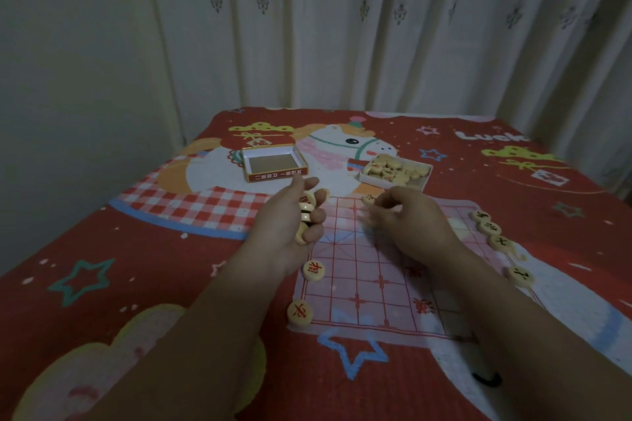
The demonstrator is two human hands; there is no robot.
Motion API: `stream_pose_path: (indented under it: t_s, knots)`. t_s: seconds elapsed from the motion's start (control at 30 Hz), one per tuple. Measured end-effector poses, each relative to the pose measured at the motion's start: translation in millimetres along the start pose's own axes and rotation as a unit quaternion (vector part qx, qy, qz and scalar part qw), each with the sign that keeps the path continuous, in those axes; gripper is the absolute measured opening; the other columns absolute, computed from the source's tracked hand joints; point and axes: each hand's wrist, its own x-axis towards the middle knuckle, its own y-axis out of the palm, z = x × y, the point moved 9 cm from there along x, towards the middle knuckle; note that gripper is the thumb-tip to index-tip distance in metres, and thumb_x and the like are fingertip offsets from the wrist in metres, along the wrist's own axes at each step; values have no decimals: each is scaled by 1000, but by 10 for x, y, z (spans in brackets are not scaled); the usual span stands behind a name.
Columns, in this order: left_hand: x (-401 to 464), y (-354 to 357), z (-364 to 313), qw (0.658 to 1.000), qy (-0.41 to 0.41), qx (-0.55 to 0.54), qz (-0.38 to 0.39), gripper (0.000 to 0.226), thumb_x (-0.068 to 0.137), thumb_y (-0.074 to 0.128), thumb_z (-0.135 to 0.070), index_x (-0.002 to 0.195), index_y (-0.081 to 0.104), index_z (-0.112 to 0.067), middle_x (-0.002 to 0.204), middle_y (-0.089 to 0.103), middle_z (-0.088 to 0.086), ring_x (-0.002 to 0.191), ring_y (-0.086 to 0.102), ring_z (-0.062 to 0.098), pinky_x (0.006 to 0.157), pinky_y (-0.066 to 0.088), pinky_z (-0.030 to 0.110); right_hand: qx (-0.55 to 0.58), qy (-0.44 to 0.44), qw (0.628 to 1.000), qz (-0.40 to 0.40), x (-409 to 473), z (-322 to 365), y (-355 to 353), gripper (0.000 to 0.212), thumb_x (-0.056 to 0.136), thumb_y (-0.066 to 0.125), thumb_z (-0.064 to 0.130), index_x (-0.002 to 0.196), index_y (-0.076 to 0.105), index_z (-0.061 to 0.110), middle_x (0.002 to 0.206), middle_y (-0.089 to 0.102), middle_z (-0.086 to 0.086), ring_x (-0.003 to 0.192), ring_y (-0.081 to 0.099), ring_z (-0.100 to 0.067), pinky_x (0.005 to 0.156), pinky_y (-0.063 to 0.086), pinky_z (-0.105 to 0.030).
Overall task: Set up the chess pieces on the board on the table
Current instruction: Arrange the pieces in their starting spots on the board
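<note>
A pink gridded board [376,270] is lying on the worktop [143,249], which is being covered by a red cartoon cloth.

A stack of round pieces [305,215] is being gripped in the left hand [290,222], fingers curled round them, just over the board's far left corner. The right hand [407,219] is being held above the board's far edge, its fingers bent downward and blurred; whether the piece [369,198] beside its fingertips is being pinched cannot be told.

Along the board's left edge, two pieces with red characters are resting: one [313,271] at mid-edge, another [300,313] at the near left corner. Along the board's right edge, four pieces with dark characters [500,243] are lying in a line.

Beyond the board's far edge, an open tray of loose pieces [395,171] is sitting to the right, and an empty box lid [273,161] is sitting to the left. Behind the worktop, a pale curtain [342,27] is hanging.
</note>
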Motion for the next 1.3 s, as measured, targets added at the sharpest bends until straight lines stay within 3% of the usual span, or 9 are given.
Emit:
stream_pose_path:
  t_s: [0.13,0.3,0.4,0.63,0.73,0.9,1.0,1.13,1.3]
  knots:
    - [-29,92,80,999,-20,-7,24,33,105,40,-34,114,59,-8,74,62,5,46,43,10,33,28,19,118,-48,990,-60,-101,219,-148,10,97,58,25,92,66,22,90,67,11,76,61,-6,63,46,-24]
    - [-54,188,131,998,-34,-4,53,29,100,50,-16,128,57,-10,78,57,8,48,45,13,32,27,20,188,-99,977,-8,-261,521,26,13,97,58,32,106,66,28,95,68,3,81,62,-10,70,52,-28]
    - [-63,191,110,996,2,75,58,33,102,50,-21,134,54,-13,76,53,8,49,46,12,34,27,21,211,-95,972,36,-278,569,116,20,98,59,28,115,67,22,88,68,-2,73,61,-2,63,48,-17]
    - [-100,293,68,987,38,132,88,43,87,62,-40,124,61,-17,90,67,10,49,43,9,34,29,19,315,-135,938,56,-344,738,4,16,96,61,8,87,70,18,65,67,11,62,63,2,64,48,-13]
    - [-90,251,20,989,42,123,67,42,94,57,-41,125,60,-13,84,68,7,48,42,8,32,29,18,311,-99,945,-20,-278,622,-102,8,93,67,19,89,74,20,83,70,8,74,63,-9,71,50,-26]
    - [-28,-52,-111,993,47,104,-30,42,102,42,-46,114,62,-11,63,66,0,44,39,8,35,25,19,355,-9,934,-39,-195,343,-140,8,93,68,21,87,70,16,60,59,10,53,53,-7,51,45,-18]
    - [4,-228,-169,993,48,74,-76,49,102,36,-51,107,63,-11,53,48,-4,41,36,8,35,23,19,339,26,940,-7,-193,250,-58,11,92,68,15,97,67,6,72,58,-9,59,55,-13,48,44,-15]
    - [45,-367,-177,993,44,33,-103,45,103,33,-50,99,59,-14,56,46,-4,40,36,8,35,24,17,263,44,961,71,-245,274,49,11,89,72,12,84,68,3,68,63,1,49,55,-4,46,44,-15]
    - [90,-400,-151,993,41,27,-111,42,104,34,-47,97,58,-14,62,48,-2,40,39,9,33,25,17,304,31,923,233,-436,516,314,9,90,70,14,85,71,6,74,72,-21,60,62,-30,50,49,-31]
